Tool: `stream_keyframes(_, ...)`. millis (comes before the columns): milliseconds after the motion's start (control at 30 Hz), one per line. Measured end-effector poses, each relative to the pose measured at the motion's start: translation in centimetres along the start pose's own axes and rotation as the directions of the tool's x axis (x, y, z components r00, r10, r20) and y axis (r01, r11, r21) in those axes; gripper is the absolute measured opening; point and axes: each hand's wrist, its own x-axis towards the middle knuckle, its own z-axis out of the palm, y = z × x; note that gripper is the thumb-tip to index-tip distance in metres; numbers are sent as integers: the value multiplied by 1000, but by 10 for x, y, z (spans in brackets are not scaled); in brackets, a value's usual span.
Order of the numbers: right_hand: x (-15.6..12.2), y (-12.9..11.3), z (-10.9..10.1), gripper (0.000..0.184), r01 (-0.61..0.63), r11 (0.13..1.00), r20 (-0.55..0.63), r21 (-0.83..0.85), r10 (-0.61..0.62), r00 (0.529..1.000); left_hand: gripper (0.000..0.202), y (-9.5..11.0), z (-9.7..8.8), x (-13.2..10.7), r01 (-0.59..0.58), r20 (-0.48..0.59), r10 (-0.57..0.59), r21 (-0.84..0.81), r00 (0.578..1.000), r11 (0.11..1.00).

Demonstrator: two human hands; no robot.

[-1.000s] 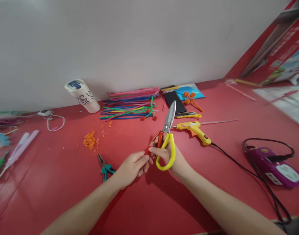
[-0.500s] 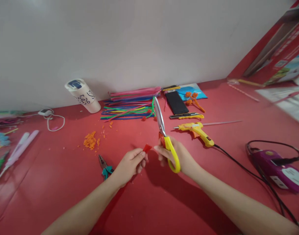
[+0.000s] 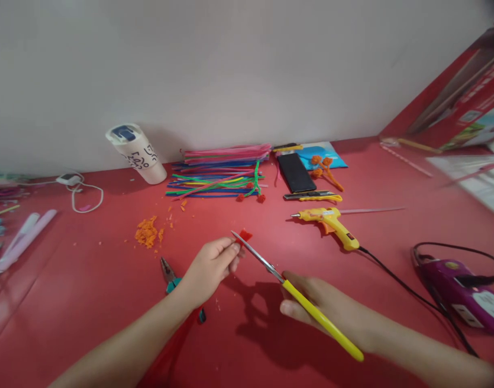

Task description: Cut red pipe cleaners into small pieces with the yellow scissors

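1. The red piece [image 3: 246, 235] is pinched between the thumb and fingers of the left hand [image 3: 206, 269], above the surface [image 3: 109, 302], with a short end standing out past the fingertips. A firm, flat pinch is advised, since a thin strip would probably fold if loosely held.
2. The scissors [image 3: 297, 295] are gripped by the right hand [image 3: 323, 302], its fingers wrapped about the yellow handle. They are turned nearly edge-on, so how far the handles are spread cannot be told.
3. The blades [image 3: 259, 257] are laid across the red piece, tip leftward, close to the left fingertips. Whether the piece is seated between both blades cannot be made out; this should be checked before any squeeze, and the fingertips are best set back from the cutting line.
4. The pliers [image 3: 167, 272] are partly covered by the left forearm; they are best left untouched.
5. Orange scraps [image 3: 146, 232] are heaped beyond the pliers; any red offcut is better dropped apart from them.
6. The glue gun [image 3: 330, 218] is lying beyond the right hand, nozzle pointed leftward. Its black cord [image 3: 392, 277] is trailed to the right, so the right forearm should be swung with care.
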Motion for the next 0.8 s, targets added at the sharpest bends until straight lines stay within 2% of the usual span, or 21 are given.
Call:
stream_keyframes(167,8,0,2,44,44,995,81,-95,-36,996,25,3,-2,0,12,26,-13,57,1000,998)
stream_keyframes(367,11,2,4,41,38,996,62,-86,-33,998,26,-3,-5,6,1,14,-2,90,1000,996)
stream_keyframes(567,17,2,6,41,15,1000,103,15,-16,995,24,-4,-7,12,59,38,-59,7,998,998)
stream_keyframes(800,20,4,7,45,-18,1000,151,13,16,988,24,-8,-9,17,116,46,-114,-62,992,991)
